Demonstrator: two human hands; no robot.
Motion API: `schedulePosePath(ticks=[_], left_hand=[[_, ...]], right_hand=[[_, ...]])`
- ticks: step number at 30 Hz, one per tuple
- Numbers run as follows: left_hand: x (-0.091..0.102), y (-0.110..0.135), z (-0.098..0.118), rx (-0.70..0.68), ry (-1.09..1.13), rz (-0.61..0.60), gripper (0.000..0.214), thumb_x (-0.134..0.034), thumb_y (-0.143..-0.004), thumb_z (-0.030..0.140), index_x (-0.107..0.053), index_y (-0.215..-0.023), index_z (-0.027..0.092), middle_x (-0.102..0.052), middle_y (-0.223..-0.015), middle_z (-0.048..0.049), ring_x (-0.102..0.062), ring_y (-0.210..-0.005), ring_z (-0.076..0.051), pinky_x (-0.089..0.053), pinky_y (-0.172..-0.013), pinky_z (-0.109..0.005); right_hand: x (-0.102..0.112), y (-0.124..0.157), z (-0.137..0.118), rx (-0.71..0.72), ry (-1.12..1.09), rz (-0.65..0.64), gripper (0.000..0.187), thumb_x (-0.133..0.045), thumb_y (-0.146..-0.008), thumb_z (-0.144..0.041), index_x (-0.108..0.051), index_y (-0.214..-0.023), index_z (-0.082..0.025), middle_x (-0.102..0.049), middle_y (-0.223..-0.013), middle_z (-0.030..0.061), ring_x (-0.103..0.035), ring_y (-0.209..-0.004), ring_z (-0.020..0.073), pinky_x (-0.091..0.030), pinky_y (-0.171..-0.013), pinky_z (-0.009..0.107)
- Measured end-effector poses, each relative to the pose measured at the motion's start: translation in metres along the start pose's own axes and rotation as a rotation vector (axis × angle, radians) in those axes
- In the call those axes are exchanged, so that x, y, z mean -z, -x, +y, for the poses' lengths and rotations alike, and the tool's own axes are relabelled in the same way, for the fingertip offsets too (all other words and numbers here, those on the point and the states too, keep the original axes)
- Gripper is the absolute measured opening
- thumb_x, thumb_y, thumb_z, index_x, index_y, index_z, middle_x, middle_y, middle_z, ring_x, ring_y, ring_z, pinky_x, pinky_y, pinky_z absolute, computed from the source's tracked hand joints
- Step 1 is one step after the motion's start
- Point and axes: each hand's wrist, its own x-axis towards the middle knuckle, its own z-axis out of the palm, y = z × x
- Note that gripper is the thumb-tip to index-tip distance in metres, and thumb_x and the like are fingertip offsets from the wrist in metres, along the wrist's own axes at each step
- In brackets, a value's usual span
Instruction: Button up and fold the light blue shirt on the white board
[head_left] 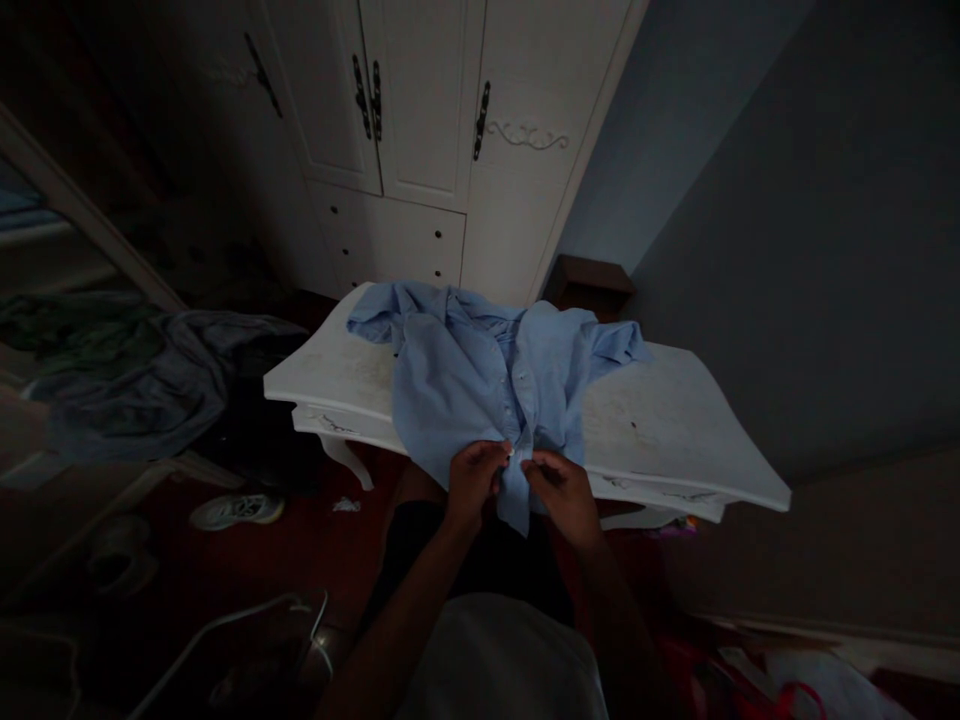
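A light blue short-sleeved shirt [465, 365] lies front up across a white table [675, 410], its lower hem hanging over the near edge. Buttons run down its front opening, and the upper part of the front stands apart. My left hand [476, 480] pinches the placket low on the shirt, close to a small pale button. Opposite it, my right hand [562, 490] grips the other front edge between thumb and fingers. Both hands are closed on the cloth, a short gap between them.
Behind the table stands a white wardrobe [420, 110] with dark handles. Grey and green clothes [150, 370] are heaped at the left. A shoe [236, 511] lies on the dark red floor. A brown box-like piece [592, 283] sits by the wall; bags [810, 685] lie at lower right.
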Motion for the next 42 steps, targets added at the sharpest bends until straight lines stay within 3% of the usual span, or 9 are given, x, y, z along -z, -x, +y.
schedulePosePath(ticks=[8, 12, 15, 20, 23, 28, 31, 36, 42], left_hand=[[0.000, 0.001, -0.004, -0.021, -0.027, 0.052, 0.035, -0.076, -0.062, 0.048, -0.068, -0.068, 0.015, -0.061, -0.062, 0.0011, -0.043, -0.041, -0.004, -0.031, -0.040, -0.018], [0.002, -0.001, -0.005, -0.020, -0.070, 0.044, 0.036, -0.074, -0.063, 0.050, -0.066, -0.065, 0.015, -0.058, -0.057, 0.0024, -0.042, -0.042, -0.005, -0.031, -0.041, -0.019], [0.004, -0.001, -0.004, -0.041, -0.088, 0.060, 0.037, -0.073, -0.064, 0.051, -0.066, -0.066, 0.015, -0.054, -0.054, 0.0034, -0.040, -0.042, -0.005, -0.031, -0.042, -0.019], [0.005, 0.002, 0.001, -0.024, -0.066, 0.082, 0.035, -0.073, -0.064, 0.050, -0.064, -0.065, 0.016, -0.055, -0.056, 0.0023, -0.040, -0.041, -0.005, -0.029, -0.040, -0.019], [0.002, 0.004, 0.004, 0.008, -0.042, 0.080, 0.034, -0.073, -0.065, 0.048, -0.064, -0.066, 0.016, -0.059, -0.060, 0.0016, -0.040, -0.041, -0.005, -0.029, -0.039, -0.019], [-0.007, 0.006, 0.001, 0.001, -0.038, 0.046, 0.034, -0.072, -0.067, 0.049, -0.067, -0.071, 0.016, -0.065, -0.065, 0.0002, -0.041, -0.041, -0.005, -0.032, -0.041, -0.019], [-0.007, 0.005, -0.004, -0.012, -0.027, 0.037, 0.033, -0.071, -0.068, 0.048, -0.067, -0.072, 0.015, -0.063, -0.063, 0.0011, -0.042, -0.041, -0.005, -0.031, -0.040, -0.018], [-0.004, 0.003, -0.009, -0.017, -0.018, 0.084, 0.031, -0.072, -0.066, 0.045, -0.069, -0.074, 0.015, -0.061, -0.060, 0.0022, -0.042, -0.042, -0.005, -0.032, -0.041, -0.018], [-0.006, 0.002, -0.014, -0.013, -0.049, 0.146, 0.030, -0.071, -0.069, 0.045, -0.073, -0.077, 0.017, -0.066, -0.064, -0.0009, -0.055, -0.055, -0.012, -0.038, -0.047, -0.020]], right_hand=[[-0.006, 0.000, -0.001, 0.013, 0.076, 0.027, 0.021, -0.058, -0.080, -0.035, -0.073, -0.076, -0.020, -0.066, -0.064, 0.0002, -0.058, -0.056, 0.0148, -0.045, -0.055, 0.024], [-0.005, -0.001, 0.001, 0.033, 0.233, 0.056, 0.020, -0.057, -0.079, -0.032, -0.073, -0.074, -0.021, -0.068, -0.066, 0.0015, -0.061, -0.059, 0.0162, -0.045, -0.060, 0.026], [0.009, -0.002, 0.004, 0.008, 0.392, 0.163, 0.022, -0.055, -0.080, -0.033, -0.071, -0.072, -0.021, -0.070, -0.069, 0.0041, -0.062, -0.062, 0.0179, -0.045, -0.061, 0.027], [0.053, 0.000, 0.003, -0.064, 0.539, 0.391, 0.030, -0.052, -0.082, -0.041, -0.071, -0.078, -0.018, -0.072, -0.074, 0.0101, -0.064, -0.066, 0.0227, -0.044, -0.063, 0.031], [0.059, 0.004, -0.006, -0.064, 0.526, 0.497, 0.032, -0.054, -0.081, -0.042, -0.073, -0.084, -0.016, -0.072, -0.077, 0.0116, -0.063, -0.066, 0.0232, -0.045, -0.064, 0.033], [0.016, 0.005, -0.015, 0.017, 0.267, 0.215, 0.023, -0.057, -0.082, -0.038, -0.074, -0.078, -0.022, -0.073, -0.072, 0.0046, -0.065, -0.063, 0.0191, -0.049, -0.062, 0.028], [-0.008, 0.002, -0.011, 0.037, 0.192, 0.142, 0.021, -0.058, -0.083, -0.036, -0.074, -0.077, -0.023, -0.074, -0.073, 0.0028, -0.067, -0.066, 0.0189, -0.050, -0.063, 0.028], [-0.015, 0.001, -0.002, 0.013, 0.107, 0.123, 0.019, -0.064, -0.081, -0.037, -0.075, -0.080, -0.022, -0.071, -0.069, 0.0018, -0.064, -0.061, 0.0170, -0.049, -0.059, 0.026], [-0.018, 0.006, 0.002, -0.161, -0.090, 0.089, 0.029, -0.064, -0.080, -0.045, -0.076, -0.084, -0.019, -0.065, -0.061, 0.0006, -0.054, -0.050, 0.0127, -0.046, -0.045, 0.023]])
